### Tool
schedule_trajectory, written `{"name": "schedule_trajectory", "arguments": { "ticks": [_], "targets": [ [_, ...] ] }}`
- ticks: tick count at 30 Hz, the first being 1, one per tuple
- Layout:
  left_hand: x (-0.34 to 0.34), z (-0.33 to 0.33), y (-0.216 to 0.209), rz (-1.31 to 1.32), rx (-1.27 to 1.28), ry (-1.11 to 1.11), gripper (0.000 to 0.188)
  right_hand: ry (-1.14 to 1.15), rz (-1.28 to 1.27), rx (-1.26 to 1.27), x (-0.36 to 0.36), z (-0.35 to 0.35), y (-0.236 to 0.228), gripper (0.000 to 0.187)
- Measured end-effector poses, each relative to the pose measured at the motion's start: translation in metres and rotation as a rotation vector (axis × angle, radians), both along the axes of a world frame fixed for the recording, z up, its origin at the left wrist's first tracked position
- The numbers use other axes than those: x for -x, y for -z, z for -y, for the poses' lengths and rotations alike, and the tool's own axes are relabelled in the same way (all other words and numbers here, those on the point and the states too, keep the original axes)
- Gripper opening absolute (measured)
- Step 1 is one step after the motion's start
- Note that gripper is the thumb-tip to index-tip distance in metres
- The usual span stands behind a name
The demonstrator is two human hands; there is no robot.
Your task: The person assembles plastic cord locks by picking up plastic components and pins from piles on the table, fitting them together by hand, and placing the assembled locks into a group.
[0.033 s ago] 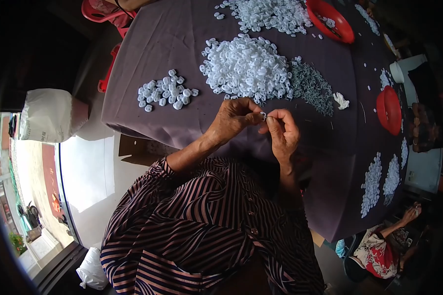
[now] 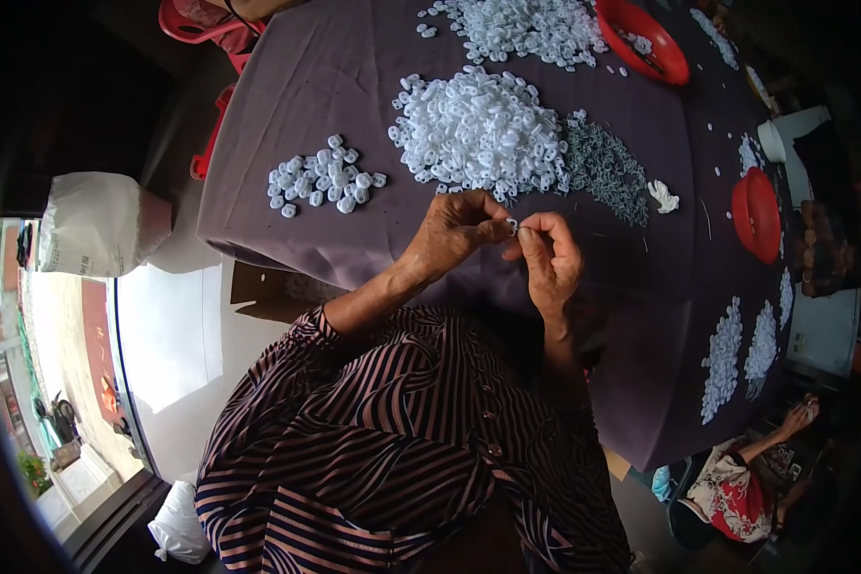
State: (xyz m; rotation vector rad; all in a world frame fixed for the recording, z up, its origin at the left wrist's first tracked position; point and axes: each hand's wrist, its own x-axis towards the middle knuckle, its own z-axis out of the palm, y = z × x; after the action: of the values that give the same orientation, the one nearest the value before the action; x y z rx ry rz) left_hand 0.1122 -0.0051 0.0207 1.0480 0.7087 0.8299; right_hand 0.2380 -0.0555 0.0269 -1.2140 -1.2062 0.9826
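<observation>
Near the table's front edge, my left hand (image 2: 461, 228) pinches a small white plastic piece (image 2: 513, 227) with a dark opening. Close against it, the thumb and forefinger of my right hand (image 2: 551, 256) are pressed together at the piece's right side. Anything between those right fingertips is too small to make out. Just beyond my hands lies a large heap of similar white pieces (image 2: 478, 129). A pile of thin grey nail-like pins (image 2: 605, 172) adjoins its right side. Farther left is a smaller loose group of white pieces (image 2: 325, 177).
A dark purplish cloth (image 2: 287, 96) covers the table. Another white heap (image 2: 521, 29) and a red bowl (image 2: 655, 43) lie farther back. At right are a second red bowl (image 2: 756, 215), a crumpled white scrap (image 2: 662, 196) and a co-worker's arm (image 2: 780, 430). An open cardboard box (image 2: 258, 292) sits below the table edge.
</observation>
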Motion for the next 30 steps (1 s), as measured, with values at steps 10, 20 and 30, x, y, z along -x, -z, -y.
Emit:
{"name": "schedule_trajectory", "arguments": {
  "ticks": [10, 20, 30],
  "targets": [
    [0.021, -0.014, 0.007, -0.079, -0.054, -0.010, 0.005, 0.039, 0.022, -0.016, 0.024, -0.012, 0.004, 0.009],
    [0.047, -0.031, 0.022, 0.005, -0.057, 0.025, 0.005, -0.010, 0.090, -0.065, 0.048, -0.032, 0.019, 0.010],
    [0.052, -0.034, 0.028, -0.024, -0.039, 0.010, 0.005, 0.057, 0.058, 0.012, 0.055, -0.033, 0.026, 0.010]
  ]
}}
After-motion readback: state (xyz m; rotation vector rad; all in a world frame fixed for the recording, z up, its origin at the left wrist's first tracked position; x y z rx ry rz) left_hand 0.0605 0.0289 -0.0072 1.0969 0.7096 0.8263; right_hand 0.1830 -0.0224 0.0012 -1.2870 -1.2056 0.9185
